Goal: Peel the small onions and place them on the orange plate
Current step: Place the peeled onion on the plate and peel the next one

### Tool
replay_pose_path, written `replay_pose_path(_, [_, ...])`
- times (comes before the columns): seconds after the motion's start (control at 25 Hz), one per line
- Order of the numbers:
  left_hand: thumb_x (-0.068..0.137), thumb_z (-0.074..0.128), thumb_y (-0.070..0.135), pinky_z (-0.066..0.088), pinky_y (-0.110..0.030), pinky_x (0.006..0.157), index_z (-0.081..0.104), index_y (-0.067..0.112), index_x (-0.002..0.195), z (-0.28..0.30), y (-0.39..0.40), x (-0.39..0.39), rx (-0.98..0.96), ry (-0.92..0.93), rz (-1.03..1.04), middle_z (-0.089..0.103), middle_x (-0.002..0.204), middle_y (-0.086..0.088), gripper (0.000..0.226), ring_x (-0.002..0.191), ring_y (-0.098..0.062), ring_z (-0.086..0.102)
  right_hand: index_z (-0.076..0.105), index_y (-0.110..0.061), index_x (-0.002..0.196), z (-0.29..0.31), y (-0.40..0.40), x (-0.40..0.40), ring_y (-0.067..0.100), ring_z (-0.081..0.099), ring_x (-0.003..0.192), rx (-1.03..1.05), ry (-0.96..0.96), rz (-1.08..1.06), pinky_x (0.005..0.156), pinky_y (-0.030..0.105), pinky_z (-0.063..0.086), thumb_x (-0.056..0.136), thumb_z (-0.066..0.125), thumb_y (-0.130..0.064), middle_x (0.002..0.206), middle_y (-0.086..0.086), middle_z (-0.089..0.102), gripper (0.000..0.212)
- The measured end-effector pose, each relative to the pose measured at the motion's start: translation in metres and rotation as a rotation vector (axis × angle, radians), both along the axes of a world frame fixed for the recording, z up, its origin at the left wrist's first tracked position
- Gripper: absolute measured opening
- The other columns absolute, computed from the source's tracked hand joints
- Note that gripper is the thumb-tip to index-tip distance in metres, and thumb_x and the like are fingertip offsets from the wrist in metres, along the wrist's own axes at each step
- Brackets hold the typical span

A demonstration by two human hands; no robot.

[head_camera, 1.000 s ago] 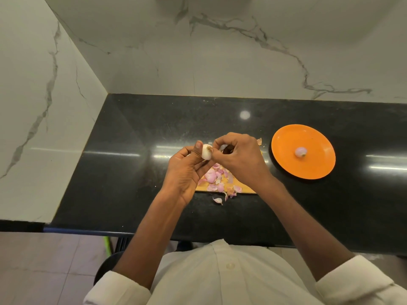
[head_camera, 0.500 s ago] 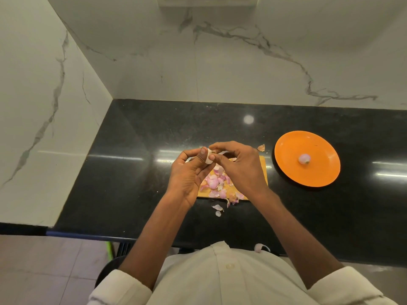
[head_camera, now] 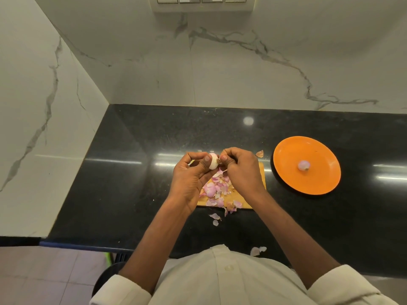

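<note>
- Holding a small onion (head_camera: pixel 212 163) above the far left corner of the wooden board (head_camera: pixel 259 176): left hand (head_camera: pixel 191 175) curled round it, thumb pressed on its near side.
- Onion looks mostly bare, pale white with a faint pink tinge; brownish root tuft at its right end.
- Right hand (head_camera: pixel 241 170) pinches at that root end, thumb and forefinger together on it.
- Peeled onion (head_camera: pixel 304 165), pale lilac, sits alone near the middle of the orange plate (head_camera: pixel 286 155), well right of the hands.
- Heap of pink and purple skins (head_camera: pixel 217 190) covers the board between the wrists; a few scraps (head_camera: pixel 215 219) lie off its near edge, more (head_camera: pixel 257 250) near the counter's front edge, one brown flake (head_camera: pixel 260 153) just beyond the board.
- Black polished counter (head_camera: pixel 132 172), glossy with light reflections.
- White marble-look walls (head_camera: pixel 220 73) with grey veining meet in a corner at left; switch panel (head_camera: pixel 200 0) at top edge.
- White shirt sleeves rolled; tiled floor lower left.
</note>
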State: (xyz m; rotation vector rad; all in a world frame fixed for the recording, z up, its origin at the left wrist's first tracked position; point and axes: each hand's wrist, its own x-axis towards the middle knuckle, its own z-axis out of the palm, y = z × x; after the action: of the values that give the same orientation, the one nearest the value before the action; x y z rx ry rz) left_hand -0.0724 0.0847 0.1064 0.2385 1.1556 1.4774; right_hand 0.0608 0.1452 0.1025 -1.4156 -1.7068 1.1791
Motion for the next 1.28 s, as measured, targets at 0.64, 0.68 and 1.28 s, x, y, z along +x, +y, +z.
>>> replay_pose_path(0.64, [0.089,0.072,0.013,0.064,-0.031,0.083,0.066,0.005,0.103,0.001,0.01,-0.006,-0.042,-0.095,-0.037,0.077,0.11,-0.018,0.017,0.101,-0.027,0.078,0.08,-0.02,0.087,0.013,0.0,0.006,0.008,0.07,0.073,0.099,-0.029,0.043,0.066,0.019,0.058,0.09,0.078,-0.02,0.076,-0.01,0.073,0.003])
replay_pose_path(0.68, [0.085,0.075,0.013,0.064,-0.033,0.085,0.067,0.007,0.1,0.002,0.011,-0.004,-0.026,-0.022,-0.036,0.076,0.111,-0.019,0.018,0.104,-0.03,0.077,0.078,-0.02,0.082,0.013,-0.001,0.005,0.009,0.069,0.069,0.095,-0.036,0.024,0.064,0.021,0.058,0.089,0.077,-0.021,0.071,-0.009,0.072,0.007])
replay_pose_path(1.28, [0.079,0.075,0.014,0.063,-0.03,0.082,0.065,0.006,0.101,0.006,0.007,-0.002,0.049,-0.048,0.074,0.076,0.115,-0.017,0.025,0.11,-0.031,0.076,0.078,-0.016,0.111,0.014,-0.003,0.006,0.026,0.076,0.093,-0.252,0.36,-0.047,0.08,0.04,0.065,0.097,0.074,-0.022,0.097,0.003,0.08,0.015])
